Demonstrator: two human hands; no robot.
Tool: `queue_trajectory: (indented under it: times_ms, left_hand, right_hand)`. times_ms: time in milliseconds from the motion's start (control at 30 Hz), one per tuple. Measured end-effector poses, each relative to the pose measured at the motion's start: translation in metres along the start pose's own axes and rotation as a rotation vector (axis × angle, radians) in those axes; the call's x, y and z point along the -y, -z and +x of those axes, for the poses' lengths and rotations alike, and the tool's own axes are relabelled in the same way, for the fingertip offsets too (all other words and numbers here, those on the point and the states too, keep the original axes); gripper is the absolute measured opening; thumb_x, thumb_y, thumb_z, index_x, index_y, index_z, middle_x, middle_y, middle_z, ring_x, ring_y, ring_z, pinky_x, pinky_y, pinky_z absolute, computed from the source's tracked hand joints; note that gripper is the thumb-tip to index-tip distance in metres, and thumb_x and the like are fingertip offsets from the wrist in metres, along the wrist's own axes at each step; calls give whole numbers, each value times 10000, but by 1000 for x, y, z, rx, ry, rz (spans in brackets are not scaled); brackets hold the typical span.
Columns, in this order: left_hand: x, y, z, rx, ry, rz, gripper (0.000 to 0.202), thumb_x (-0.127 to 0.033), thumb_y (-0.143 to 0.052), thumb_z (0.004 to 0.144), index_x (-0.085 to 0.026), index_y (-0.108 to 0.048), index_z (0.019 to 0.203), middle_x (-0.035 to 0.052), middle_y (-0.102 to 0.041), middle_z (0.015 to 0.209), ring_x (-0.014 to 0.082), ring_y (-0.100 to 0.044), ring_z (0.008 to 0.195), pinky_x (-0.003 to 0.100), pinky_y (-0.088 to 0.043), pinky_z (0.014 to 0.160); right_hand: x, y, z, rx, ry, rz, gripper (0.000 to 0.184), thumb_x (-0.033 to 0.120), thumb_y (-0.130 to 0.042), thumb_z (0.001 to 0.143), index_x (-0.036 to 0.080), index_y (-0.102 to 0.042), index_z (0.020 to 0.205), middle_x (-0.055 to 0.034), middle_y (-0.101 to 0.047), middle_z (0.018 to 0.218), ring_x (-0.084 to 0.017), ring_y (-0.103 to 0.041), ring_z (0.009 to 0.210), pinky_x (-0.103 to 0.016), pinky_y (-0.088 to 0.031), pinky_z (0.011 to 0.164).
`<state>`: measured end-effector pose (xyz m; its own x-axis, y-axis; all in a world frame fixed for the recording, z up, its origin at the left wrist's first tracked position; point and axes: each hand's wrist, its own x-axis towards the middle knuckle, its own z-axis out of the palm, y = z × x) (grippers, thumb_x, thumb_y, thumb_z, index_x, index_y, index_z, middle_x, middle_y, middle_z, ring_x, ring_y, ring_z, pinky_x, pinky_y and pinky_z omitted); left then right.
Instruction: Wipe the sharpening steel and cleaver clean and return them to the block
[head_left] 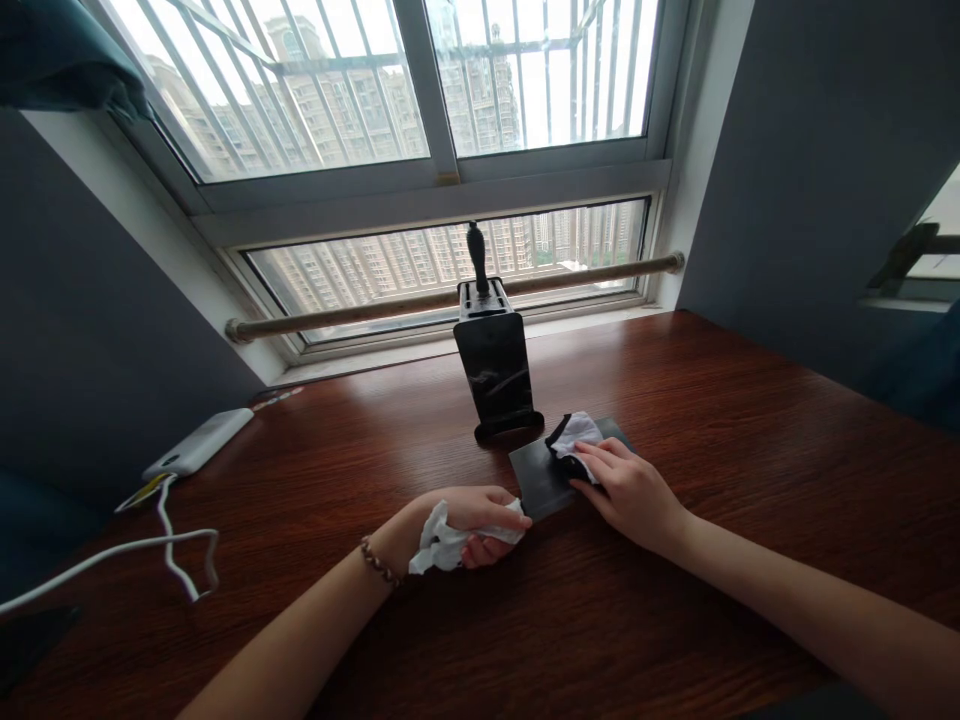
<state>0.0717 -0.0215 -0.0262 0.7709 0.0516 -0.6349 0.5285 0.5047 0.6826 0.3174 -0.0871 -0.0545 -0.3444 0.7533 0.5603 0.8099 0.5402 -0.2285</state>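
Observation:
My left hand (484,520) is closed around a crumpled white tissue (441,545) at the near left corner of a cleaver (540,478). Its handle is hidden in that hand and the tissue; the broad grey blade lies low over the table. Fingers of my right hand (630,490) press a white cloth with black edging (576,435) onto the blade, covering its middle. The blade's far right end shows beyond the cloth. Just behind stands a black knife block (495,370) with a slotted top, and a dark knife handle (477,255) sticks up from it.
The brown wooden table (360,440) reaches to a barred window (442,130) with a horizontal rail (360,318) across it. At the left lies a white power bank (199,443) with a white cable (105,552) curling over the tabletop.

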Motion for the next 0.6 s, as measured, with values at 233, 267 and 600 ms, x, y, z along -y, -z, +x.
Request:
queue_trajectory:
  times_ms: [233, 267, 600]
  left_hand:
    - [0, -2, 0, -40, -1, 14, 287, -368, -639, 768, -199, -408, 763, -70, -333, 520, 42, -251, 401, 157, -203, 369]
    - [0, -3, 0, -47, 3, 25, 279, -364, -641, 766, -206, -413, 790, -70, -341, 521, 45, -254, 399, 158, -208, 368]
    - [-3, -6, -1, -81, 32, 85, 354, -421, -647, 750, -202, -369, 748, -72, -319, 539, 51, -265, 417, 200, -194, 395]
  right_hand:
    - [15, 0, -1, 157, 289, 119, 377, 268, -424, 932, 103, -494, 1263, -31, -430, 1350, -204, -375, 1175, -326, -348, 1040]
    - [17, 0, -1, 188, 320, 126, 390, 266, -415, 935, 106, -476, 1285, -25, -397, 1378, -204, -349, 1204, -325, -331, 1054]
    - [12, -1, 0, 233, 264, 95, 429, 300, -423, 931, 113, -451, 1317, -21, -348, 1410, -207, -311, 1237, -325, -293, 1081]
